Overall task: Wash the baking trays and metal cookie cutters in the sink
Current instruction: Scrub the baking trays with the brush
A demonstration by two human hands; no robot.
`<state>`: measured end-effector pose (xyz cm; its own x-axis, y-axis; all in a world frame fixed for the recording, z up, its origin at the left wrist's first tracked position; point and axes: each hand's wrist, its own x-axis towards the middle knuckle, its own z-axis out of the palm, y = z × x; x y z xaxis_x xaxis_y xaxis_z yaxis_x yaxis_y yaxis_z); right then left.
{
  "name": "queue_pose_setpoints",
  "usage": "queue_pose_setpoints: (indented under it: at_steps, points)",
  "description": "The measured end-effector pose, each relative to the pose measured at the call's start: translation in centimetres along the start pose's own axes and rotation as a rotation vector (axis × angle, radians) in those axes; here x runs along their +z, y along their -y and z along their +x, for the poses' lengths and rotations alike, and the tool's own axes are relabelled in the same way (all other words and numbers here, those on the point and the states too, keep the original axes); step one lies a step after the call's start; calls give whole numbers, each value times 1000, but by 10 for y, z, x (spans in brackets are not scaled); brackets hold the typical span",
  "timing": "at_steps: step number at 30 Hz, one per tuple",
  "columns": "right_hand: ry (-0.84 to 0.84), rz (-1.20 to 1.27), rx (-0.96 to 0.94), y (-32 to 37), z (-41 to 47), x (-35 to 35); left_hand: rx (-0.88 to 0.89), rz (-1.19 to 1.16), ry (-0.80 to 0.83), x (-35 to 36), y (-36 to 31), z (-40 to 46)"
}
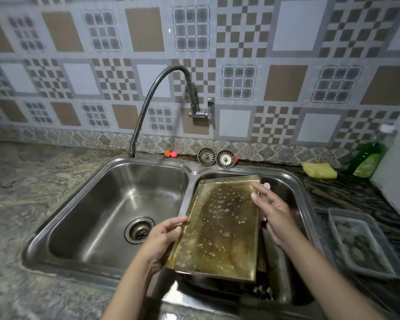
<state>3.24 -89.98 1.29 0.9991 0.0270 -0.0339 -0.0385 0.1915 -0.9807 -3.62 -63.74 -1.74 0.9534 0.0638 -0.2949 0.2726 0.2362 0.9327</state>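
Stone-patterned worktop (21, 204) at far left, with the double steel sink (189, 172) set into it. Left basin (116, 204) bare but for its drain (139, 229), left of the tray. Flexible tap hose (148, 98) arched over from the sink's back rim to a wall valve (200, 112). Left hand (164, 236) curled round the tray's left edge, thumb on top, fingers under. Golden baking tray (219, 225) held tilted over the right basin, beaded with water drops, near end lowest. More dark metalware under the tray in that basin, too hidden to name. Two small pink and orange balls (171, 154) and two strainer plugs (216, 157) on the ledge behind the sink, beyond the tray's far end. Right hand (270, 209) at the tray's right edge, fingers nearly straight and loosely spread, fingertips touching the upper right rim. Further right of the sink, yellow sponge (319, 170) and green bottle (371, 158) by the wall; clear plastic container (360, 241) on the worktop, right of the tray.
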Motion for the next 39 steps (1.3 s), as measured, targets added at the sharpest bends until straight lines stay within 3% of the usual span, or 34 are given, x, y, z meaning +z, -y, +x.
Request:
queue_pose_setpoints:
  at_steps: [5, 14, 22, 28, 33, 39]
  points:
    - [-42, -200, -10, -9, 17, 41, 55, -31, -94, -63, -19, 21]
    - [-136, -216, 13, -42, 37, 126, 57, 93, -396, -200, -59, 69]
    - [-308, -378, -23, -84, 39, 154, -137, 202, -427, -257, -20, 152]
    - [-443, -465, -9, -88, 21, 140, -248, 168, -490, -249, -4, 177]
    - [-581, -477, 6, -81, 5, 107, -192, 368, -487, -217, -4, 181]
    - [-646, -413, 67, -78, -9, 66, 75, 432, -124, -94, -28, 151]
